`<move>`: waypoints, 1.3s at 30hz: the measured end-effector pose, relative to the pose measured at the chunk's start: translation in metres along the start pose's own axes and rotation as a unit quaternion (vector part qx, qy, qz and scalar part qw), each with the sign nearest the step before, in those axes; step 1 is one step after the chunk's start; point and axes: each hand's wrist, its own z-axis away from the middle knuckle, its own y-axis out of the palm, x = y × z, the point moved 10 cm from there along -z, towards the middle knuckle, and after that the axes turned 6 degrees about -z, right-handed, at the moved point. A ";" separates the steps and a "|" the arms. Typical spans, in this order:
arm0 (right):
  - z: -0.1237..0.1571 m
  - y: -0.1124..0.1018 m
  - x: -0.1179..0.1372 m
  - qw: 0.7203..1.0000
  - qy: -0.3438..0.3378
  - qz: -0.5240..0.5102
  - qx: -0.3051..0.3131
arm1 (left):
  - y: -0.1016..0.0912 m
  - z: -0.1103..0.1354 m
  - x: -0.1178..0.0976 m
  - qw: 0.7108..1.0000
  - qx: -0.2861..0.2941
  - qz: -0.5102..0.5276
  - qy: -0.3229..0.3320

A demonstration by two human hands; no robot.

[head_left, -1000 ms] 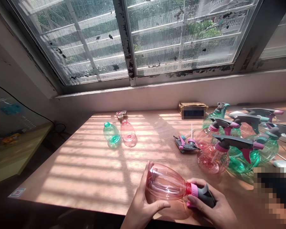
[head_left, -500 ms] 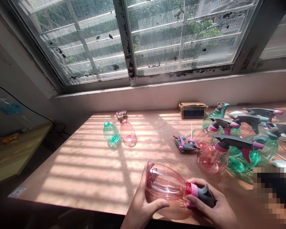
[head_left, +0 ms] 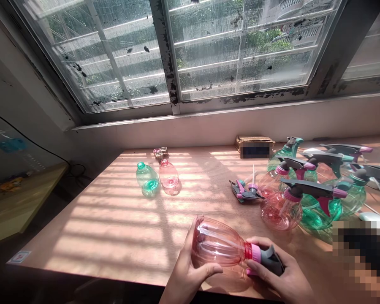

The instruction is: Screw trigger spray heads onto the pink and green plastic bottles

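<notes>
A clear pink spray bottle (head_left: 220,242) lies on its side just above the table's front edge, its neck pointing right. My left hand (head_left: 193,261) is wrapped around the bottle's base, thumb along the near side. A grey and pink trigger sprayer head (head_left: 270,258) sits at the bottle's neck, its pink collar against the red threads. My right hand (head_left: 281,270) grips this head, with thumb and fingers around the collar and body. Whether the collar is fully screwed down I cannot tell.
An open green bottle (head_left: 147,179) and an open pink bottle (head_left: 169,177) stand at the back left. Loose sprayer heads (head_left: 246,192) lie right of centre. Several assembled spray bottles (head_left: 281,211) crowd the right side. A cardboard box (head_left: 255,141) sits near the wall.
The hands, bottle and sprayer head keep nearly the same pose. The whole view has shifted very slightly, with things on the right appearing a little further left.
</notes>
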 end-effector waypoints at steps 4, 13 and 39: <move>-0.001 -0.002 -0.005 1.000 0.004 -0.011 0.000 | 0.003 -0.001 -0.004 1.000 0.010 0.003 -0.003; -0.002 -0.001 -0.002 1.000 -0.008 0.002 0.007 | 0.003 0.001 0.002 1.000 0.010 0.023 -0.001; -0.001 -0.009 0.003 0.998 -0.005 -0.028 -0.048 | 0.008 0.003 -0.006 0.999 0.037 0.020 0.000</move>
